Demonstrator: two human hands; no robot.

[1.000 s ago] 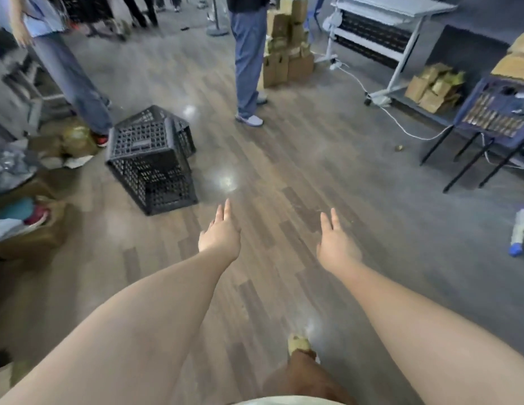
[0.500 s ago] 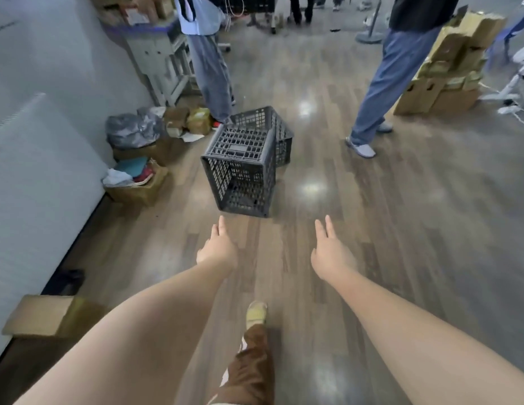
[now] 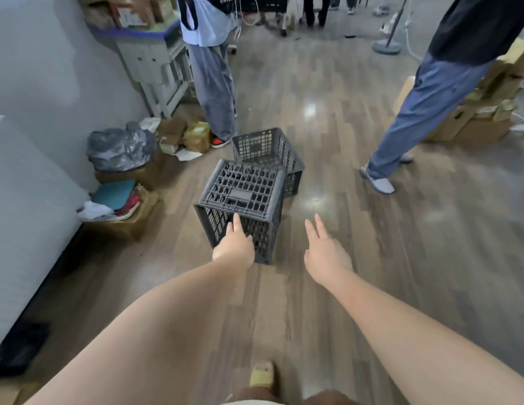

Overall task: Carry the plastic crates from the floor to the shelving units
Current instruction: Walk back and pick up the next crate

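Two dark grey plastic crates stand on the wooden floor ahead of me. The nearer crate (image 3: 243, 197) is turned upside down, its slotted base facing up. The farther crate (image 3: 266, 149) sits upright behind it, touching it. My left hand (image 3: 234, 247) reaches out in front of the near crate's front wall, fingers straight; I cannot tell if it touches. My right hand (image 3: 325, 252) is stretched out to the right of that crate, fingers straight, holding nothing.
A person in grey trousers (image 3: 214, 92) stands just behind the crates and another in blue trousers (image 3: 424, 112) to the right. Boxes of rubbish (image 3: 123, 200) and a bag (image 3: 120, 147) line the left wall. Stacked cartons (image 3: 483, 112) sit at the far right.
The view has swung left and moved closer, so the crates are now right before me. Both hands have stretched forward, the left one reaching the near crate.
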